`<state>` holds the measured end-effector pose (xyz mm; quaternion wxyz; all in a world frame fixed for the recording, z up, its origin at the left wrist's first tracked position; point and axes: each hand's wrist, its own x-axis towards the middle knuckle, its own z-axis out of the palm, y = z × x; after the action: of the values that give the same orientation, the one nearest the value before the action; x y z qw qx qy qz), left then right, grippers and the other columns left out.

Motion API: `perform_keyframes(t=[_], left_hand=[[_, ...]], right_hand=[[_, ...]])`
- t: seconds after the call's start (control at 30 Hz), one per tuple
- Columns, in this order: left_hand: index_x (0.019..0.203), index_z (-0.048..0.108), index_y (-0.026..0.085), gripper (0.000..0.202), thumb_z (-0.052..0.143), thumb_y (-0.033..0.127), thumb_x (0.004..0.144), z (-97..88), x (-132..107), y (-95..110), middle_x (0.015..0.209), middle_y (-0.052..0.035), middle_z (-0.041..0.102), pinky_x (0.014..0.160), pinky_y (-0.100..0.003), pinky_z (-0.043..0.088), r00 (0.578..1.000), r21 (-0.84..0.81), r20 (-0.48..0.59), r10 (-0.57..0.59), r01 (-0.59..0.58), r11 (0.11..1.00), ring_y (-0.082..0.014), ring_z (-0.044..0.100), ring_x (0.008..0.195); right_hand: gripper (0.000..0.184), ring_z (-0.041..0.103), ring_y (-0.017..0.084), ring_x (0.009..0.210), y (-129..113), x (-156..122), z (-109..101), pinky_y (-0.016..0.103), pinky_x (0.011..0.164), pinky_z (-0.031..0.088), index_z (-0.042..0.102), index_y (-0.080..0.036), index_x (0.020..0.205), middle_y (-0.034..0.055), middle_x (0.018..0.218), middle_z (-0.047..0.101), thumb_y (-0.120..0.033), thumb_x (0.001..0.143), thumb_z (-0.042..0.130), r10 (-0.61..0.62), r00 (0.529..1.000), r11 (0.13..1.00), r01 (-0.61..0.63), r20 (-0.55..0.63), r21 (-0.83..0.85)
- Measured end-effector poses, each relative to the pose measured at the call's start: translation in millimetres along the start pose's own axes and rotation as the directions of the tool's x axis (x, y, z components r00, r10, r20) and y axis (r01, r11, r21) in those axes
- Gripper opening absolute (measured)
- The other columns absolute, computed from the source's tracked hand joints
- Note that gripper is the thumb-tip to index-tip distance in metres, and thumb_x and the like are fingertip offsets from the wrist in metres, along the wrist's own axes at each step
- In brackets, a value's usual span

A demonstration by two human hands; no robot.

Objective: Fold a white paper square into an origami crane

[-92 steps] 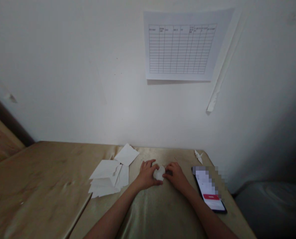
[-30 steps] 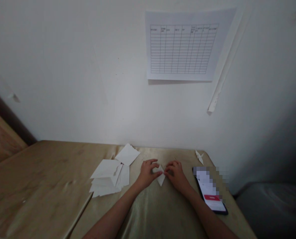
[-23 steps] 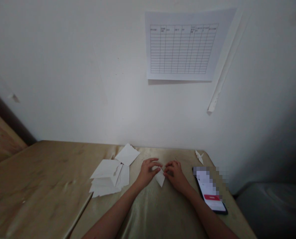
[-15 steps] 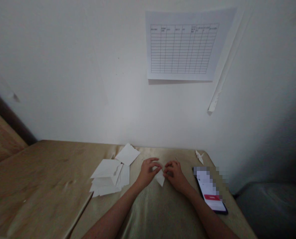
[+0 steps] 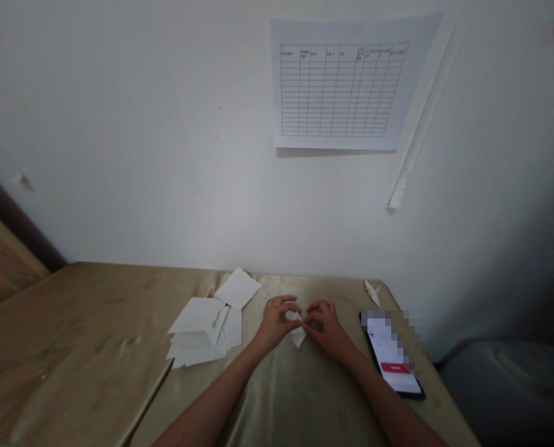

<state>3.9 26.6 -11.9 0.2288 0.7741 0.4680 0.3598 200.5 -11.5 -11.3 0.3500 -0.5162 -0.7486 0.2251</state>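
Tan tabletop [image 5: 95, 335], folded paper [image 5: 297, 338] tight in grip of left hand [image 5: 275, 320] and right hand [image 5: 326, 326]

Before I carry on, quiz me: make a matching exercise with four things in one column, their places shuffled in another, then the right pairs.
Things:
1. small folded paper
2. phone
3. printed sheet
4. paper pile

Places:
A. on the wall
B. to the right of the right hand
C. to the left of the left hand
D. at the fingertips of both hands

Pairs: 1-D, 2-B, 3-A, 4-C
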Motion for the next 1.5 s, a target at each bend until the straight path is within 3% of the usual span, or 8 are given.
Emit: perform_keyframes(t=[0.4,1.03,1.33,1.5], left_hand=[[0.082,0.077,0.028,0.009,0.080,0.026,0.074,1.8,0.8,2.2,0.123,-0.0019,0.072,0.108,-0.045,0.041,1.000,0.016,0.003,-0.022,0.022,1.000,-0.0260,0.061,0.120],[0.082,0.077,0.027,0.004,0.077,0.027,0.078,1.5,-1.5,4.8,0.126,-0.0015,0.071,0.109,-0.046,0.039,1.000,0.040,0.004,0.005,-0.006,0.999,-0.0266,0.058,0.122],[0.085,0.078,0.028,0.006,0.078,0.029,0.079,2.9,-1.6,5.4,0.127,-0.0018,0.070,0.111,-0.047,0.037,0.999,0.024,0.019,0.037,-0.037,0.999,-0.0268,0.056,0.125],[0.086,0.078,0.029,0.006,0.076,0.027,0.081,4.8,-2.7,4.5,0.128,-0.0016,0.070,0.111,-0.048,0.036,0.998,-0.005,0.008,0.057,-0.057,0.998,-0.0269,0.053,0.126]], right_hand=[[0.008,0.046,0.024,0.121,8.1,2.6,3.1,0.044,0.112,0.031,0.074,-0.026,0.084,0.0056,0.114,0.063,-0.031,0.087,0.069,-0.007,0.997,0.999,0.010,-0.079,0.041],[0.012,0.048,0.025,0.120,4.8,2.0,4.8,0.044,0.110,0.034,0.075,-0.026,0.084,0.0067,0.113,0.063,-0.036,0.087,0.068,0.019,0.995,0.997,-0.012,-0.099,0.076],[0.009,0.050,0.026,0.117,4.8,2.6,6.4,0.044,0.108,0.036,0.074,-0.026,0.084,0.0070,0.110,0.063,-0.034,0.086,0.069,0.008,0.993,0.998,0.000,-0.116,0.068],[0.003,0.050,0.025,0.115,7.8,2.0,9.4,0.043,0.107,0.038,0.072,-0.026,0.085,0.0066,0.110,0.061,-0.025,0.084,0.069,-0.034,0.991,0.997,0.044,-0.128,0.070]])
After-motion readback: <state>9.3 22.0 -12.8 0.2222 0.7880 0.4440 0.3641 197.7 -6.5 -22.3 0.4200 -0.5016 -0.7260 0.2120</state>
